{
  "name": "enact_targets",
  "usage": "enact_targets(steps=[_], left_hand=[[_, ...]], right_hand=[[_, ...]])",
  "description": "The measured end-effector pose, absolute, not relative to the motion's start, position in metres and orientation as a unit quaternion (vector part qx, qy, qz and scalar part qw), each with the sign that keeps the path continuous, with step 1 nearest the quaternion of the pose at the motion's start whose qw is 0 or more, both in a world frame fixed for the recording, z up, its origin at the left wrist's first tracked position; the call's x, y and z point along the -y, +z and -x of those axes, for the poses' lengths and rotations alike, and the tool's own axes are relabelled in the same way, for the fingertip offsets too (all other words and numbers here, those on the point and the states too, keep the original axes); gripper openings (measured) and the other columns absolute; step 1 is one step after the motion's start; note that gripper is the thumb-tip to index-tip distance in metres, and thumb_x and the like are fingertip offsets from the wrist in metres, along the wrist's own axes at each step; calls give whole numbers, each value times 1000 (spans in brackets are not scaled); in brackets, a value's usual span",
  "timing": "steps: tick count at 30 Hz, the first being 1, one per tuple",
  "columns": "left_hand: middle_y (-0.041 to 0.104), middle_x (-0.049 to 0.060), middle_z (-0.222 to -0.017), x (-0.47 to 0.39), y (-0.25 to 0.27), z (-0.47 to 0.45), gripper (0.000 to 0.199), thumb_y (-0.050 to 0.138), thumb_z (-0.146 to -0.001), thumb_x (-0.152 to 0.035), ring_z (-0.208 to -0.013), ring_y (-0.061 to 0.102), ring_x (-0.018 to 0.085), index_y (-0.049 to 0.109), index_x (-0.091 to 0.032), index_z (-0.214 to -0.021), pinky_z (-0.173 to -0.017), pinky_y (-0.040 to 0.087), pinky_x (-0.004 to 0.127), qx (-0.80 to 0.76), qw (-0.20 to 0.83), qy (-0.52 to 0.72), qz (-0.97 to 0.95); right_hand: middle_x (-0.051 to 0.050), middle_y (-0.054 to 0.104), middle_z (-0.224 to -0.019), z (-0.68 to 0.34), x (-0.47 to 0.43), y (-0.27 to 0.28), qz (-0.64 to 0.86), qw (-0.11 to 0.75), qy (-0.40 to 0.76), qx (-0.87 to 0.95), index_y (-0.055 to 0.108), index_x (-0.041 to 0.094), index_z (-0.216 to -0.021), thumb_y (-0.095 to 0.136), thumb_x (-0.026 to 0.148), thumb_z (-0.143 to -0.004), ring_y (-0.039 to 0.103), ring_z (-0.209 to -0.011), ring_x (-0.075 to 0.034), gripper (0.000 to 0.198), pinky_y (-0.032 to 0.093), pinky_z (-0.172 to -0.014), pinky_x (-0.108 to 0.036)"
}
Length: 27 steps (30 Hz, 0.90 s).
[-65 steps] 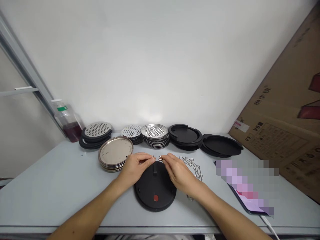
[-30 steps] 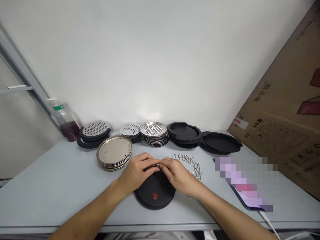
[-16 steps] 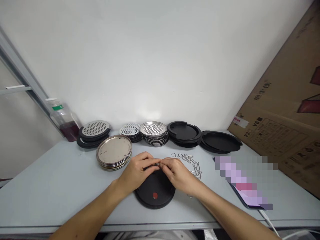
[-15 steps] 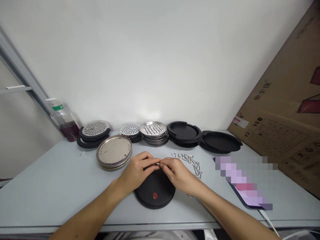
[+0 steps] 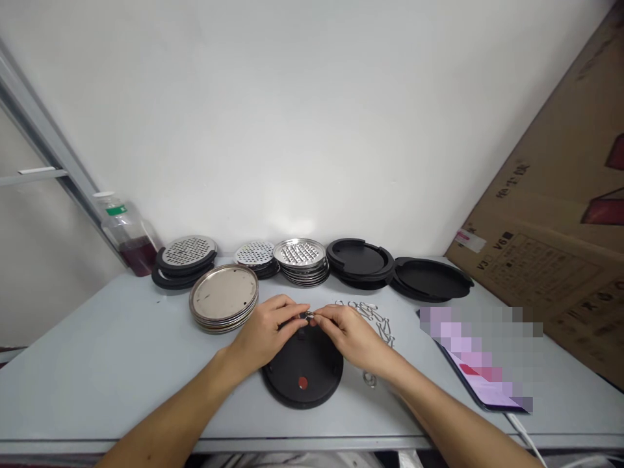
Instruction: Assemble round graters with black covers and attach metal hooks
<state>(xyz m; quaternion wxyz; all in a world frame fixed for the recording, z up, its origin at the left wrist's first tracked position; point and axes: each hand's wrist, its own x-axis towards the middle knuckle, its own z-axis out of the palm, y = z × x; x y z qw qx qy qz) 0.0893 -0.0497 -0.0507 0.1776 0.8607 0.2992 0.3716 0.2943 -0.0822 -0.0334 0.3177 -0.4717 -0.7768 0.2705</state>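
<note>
A round black disc with a red dot near its front edge lies flat in front of me. At its far edge, my left hand and my right hand meet, each in a pinch. Between the fingertips shows a small shiny metal clip; its exact shape is partly hidden. Several bent-wire metal clips are scattered just beyond my right hand. A few small metal rings sit by my right wrist.
Behind stand stacks of silver discs, grater plates, perforated plates and black round holders, plus more black holders. A bottle of dark red liquid is left; a phone and cardboard box are right.
My fingertips have shifted slightly apart, so more of the metal clip shows between them. The rings by my right wrist are more exposed. The disc stays in place.
</note>
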Motion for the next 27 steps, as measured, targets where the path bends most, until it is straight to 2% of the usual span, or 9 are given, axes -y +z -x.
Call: enact_targets(steps=[4, 9, 11, 13, 15, 21, 24, 27], left_hand=[[69, 5, -99, 48, -50, -88, 26, 59, -95, -22, -90, 65, 18, 70, -24, -118, -84, 54, 31, -307, 186, 359, -862], [67, 4, -104, 49, -47, -88, 36, 61, -91, -17, -94, 63, 19, 65, -28, -125, -88, 52, 33, -358, 195, 365, -837], [68, 3, -101, 50, -45, -89, 31, 60, -91, -18, -90, 64, 18, 67, -26, -120, -84, 52, 32, -387, 209, 382, -813], [71, 3, -99, 51, -42, -91, 20, 58, -93, -23, -89, 65, 18, 70, -23, -108, -81, 52, 31, -409, 241, 394, -787], [74, 3, -98, 52, -40, -92, 17, 57, -94, -28, -89, 67, 19, 72, -22, -100, -81, 52, 30, -415, 289, 390, -769], [77, 3, -96, 55, -39, -95, 17, 64, -89, -29, -90, 70, 20, 74, -19, -98, -83, 54, 29, -408, 413, 371, -724], [77, 3, -94, 55, -40, -94, 14, 66, -88, -26, -88, 70, 20, 75, -21, -96, -81, 55, 29, -413, 363, 395, -736], [76, 2, -92, 56, -42, -95, 12, 66, -88, -21, -84, 69, 18, 75, -23, -95, -79, 54, 28, -383, 269, 422, -777]], right_hand=[[-1, 65, -73, -292, 82, -37, 466, 318, 246, 788, 64, 18, -74, 44, 19, -98, 56, -67, -16, 31, 39, -64, -26], [-2, 68, -75, -293, 79, -39, 478, 323, 240, 781, 66, 18, -76, 46, 21, -98, 59, -69, -16, 30, 40, -67, -26], [-2, 68, -74, -294, 79, -39, 488, 334, 234, 771, 67, 18, -76, 47, 24, -98, 59, -69, -16, 30, 39, -66, -26], [-1, 67, -72, -295, 78, -39, 492, 341, 227, 768, 67, 18, -76, 49, 26, -98, 58, -68, -16, 30, 39, -65, -27], [-1, 67, -73, -294, 79, -40, 485, 347, 222, 771, 67, 19, -78, 50, 27, -98, 59, -69, -16, 28, 39, -66, -27], [0, 64, -70, -289, 81, -44, 466, 348, 207, 787, 64, 19, -74, 58, 25, -94, 57, -67, -15, 22, 39, -65, -26], [2, 58, -66, -291, 79, -44, 512, 355, 189, 759, 58, 19, -71, 73, 31, -83, 53, -62, -14, 22, 38, -59, -26], [0, 60, -77, -293, 78, -42, 522, 402, 195, 727, 58, 19, -83, 78, 32, -75, 55, -68, -16, 26, 43, -59, -26]])
